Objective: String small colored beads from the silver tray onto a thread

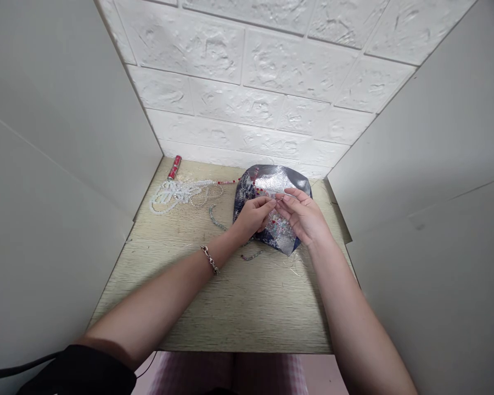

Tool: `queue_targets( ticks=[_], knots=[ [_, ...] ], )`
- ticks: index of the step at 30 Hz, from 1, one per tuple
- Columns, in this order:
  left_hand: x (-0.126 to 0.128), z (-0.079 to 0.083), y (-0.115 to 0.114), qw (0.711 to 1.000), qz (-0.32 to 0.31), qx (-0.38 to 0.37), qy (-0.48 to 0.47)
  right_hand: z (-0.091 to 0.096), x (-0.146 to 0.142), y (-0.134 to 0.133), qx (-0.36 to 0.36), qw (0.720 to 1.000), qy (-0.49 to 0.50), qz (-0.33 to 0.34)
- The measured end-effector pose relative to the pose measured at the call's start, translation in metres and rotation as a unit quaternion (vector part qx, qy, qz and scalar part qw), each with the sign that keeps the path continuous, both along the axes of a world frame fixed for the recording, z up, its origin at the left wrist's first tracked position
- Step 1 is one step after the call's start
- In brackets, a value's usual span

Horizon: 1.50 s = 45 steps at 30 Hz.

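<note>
- Left hand (252, 215): thumb and forefinger are closed in a tight pinch on a fine wire or needle (279, 201), too thin to tell which.
- Right hand (301, 215): its fingers are curved and partly open, and the fingertips (281, 196) sit against the same thin end. Whether they have hold of it, I cannot tell.
- A strand of red beads (230, 182) runs away from just beyond the fingertips toward the far left, and more red beads show just below the fingers.
- Beneath the fingers lies a silver-and-navy metallic pouch (271, 181).
- Left of the fingers, well beyond them, lie tangled strands of white beads (177, 195), with a red-and-silver tube (174, 167) farther on.
- A strand of pale green beads (216, 219) lies just left of the left hand.
- The step in hand looks like working the thin end through or along the red beads.
- What this calls for is a steady pinch close to the thin end, with the two sets of fingertips kept together so that no bead slips off.
</note>
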<state>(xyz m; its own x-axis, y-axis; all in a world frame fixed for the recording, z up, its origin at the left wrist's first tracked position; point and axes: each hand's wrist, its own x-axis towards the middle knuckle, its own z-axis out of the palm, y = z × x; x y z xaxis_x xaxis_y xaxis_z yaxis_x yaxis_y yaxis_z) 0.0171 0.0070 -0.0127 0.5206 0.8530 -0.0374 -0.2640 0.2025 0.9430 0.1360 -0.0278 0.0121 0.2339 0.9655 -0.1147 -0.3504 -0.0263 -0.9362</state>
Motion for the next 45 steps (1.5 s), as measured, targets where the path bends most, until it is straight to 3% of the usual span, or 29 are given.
queue_targets(
  ticks=[27, 45],
  knots=[
    [-0.0006, 0.002, -0.0008, 1.0, -0.002, -0.02, -0.021, -0.0035, -0.0008, 0.0014, 0.026, 1.0, 0.013, 0.007],
    [-0.0012, 0.0072, -0.0022, 0.999, 0.014, -0.041, 0.022, -0.0043, -0.0036, 0.0039, 0.015, 1.0, 0.005, -0.011]
  ],
)
